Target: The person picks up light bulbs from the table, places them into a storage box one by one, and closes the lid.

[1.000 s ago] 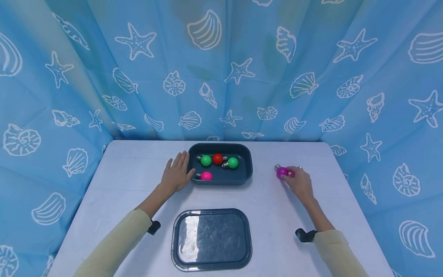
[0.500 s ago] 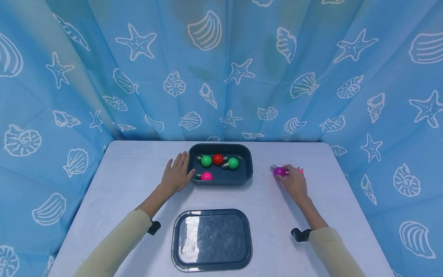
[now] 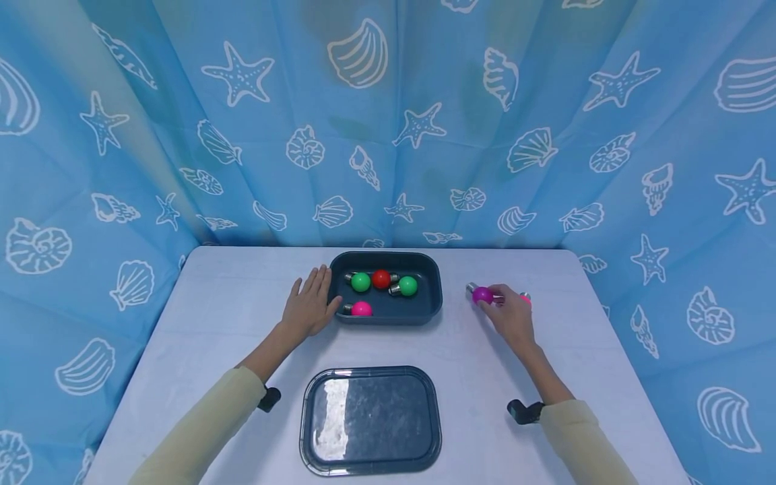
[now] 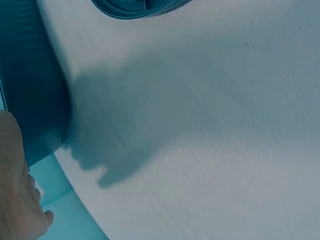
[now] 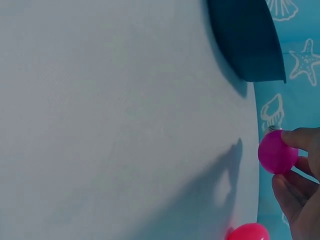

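Note:
My right hand (image 3: 512, 313) pinches a purple light bulb (image 3: 482, 295) by its round globe, to the right of the dark container. In the right wrist view thumb and fingers press on the purple globe, its screw base pointing away. Behind that hand, partly hidden, lies a pinkish-red bulb (image 5: 250, 232) on the table. My left hand (image 3: 306, 306), fingers straight, rests against the left side of the dark blue-grey container (image 3: 394, 319). Inside lie two green bulbs (image 3: 360, 281), a red bulb (image 3: 380, 279) and a pink bulb (image 3: 362, 308).
A dark rectangular lid (image 3: 371, 421) lies flat on the white-covered table (image 3: 242, 303), nearer to me than the container. Blue curtains (image 3: 388, 121) with white shell and starfish prints enclose the table at the back and sides.
My right hand has moved a little left with the purple bulb, towards the container. More of the pinkish-red bulb shows behind it. My left hand has stayed put.

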Motion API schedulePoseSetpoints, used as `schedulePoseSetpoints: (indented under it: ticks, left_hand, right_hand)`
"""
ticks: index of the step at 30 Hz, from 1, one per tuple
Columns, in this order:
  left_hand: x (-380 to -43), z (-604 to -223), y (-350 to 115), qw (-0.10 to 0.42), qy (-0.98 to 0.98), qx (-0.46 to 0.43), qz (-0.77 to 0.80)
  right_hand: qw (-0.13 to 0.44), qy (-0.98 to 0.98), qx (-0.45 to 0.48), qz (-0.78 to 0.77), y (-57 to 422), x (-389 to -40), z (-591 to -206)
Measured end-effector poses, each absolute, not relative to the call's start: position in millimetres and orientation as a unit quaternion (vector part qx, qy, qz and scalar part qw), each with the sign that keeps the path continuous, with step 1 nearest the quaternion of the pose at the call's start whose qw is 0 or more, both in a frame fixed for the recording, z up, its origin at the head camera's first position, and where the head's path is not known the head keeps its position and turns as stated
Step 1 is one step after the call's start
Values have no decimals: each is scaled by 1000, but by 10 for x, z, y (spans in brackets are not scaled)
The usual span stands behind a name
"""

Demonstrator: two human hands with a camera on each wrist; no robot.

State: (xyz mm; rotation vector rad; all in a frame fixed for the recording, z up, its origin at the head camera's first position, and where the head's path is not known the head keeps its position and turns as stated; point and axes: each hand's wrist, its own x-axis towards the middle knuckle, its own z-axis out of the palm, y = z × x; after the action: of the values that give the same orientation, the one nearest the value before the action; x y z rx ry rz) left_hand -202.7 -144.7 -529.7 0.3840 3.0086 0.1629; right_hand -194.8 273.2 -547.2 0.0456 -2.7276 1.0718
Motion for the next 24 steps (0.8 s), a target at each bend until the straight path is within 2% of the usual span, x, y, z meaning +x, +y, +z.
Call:
schedulePoseSetpoints:
  ticks: [9,24]
  left_hand:
    - [-2025,-5310,-1449,49,990,124,54]
    - [-2028,-5304,-1447,52,990,123,51]
  right_hand:
    - [94,-917,15,388,2493,-1964,-5301]
    - [90,-901,94,414,2031,-1948,-5148]
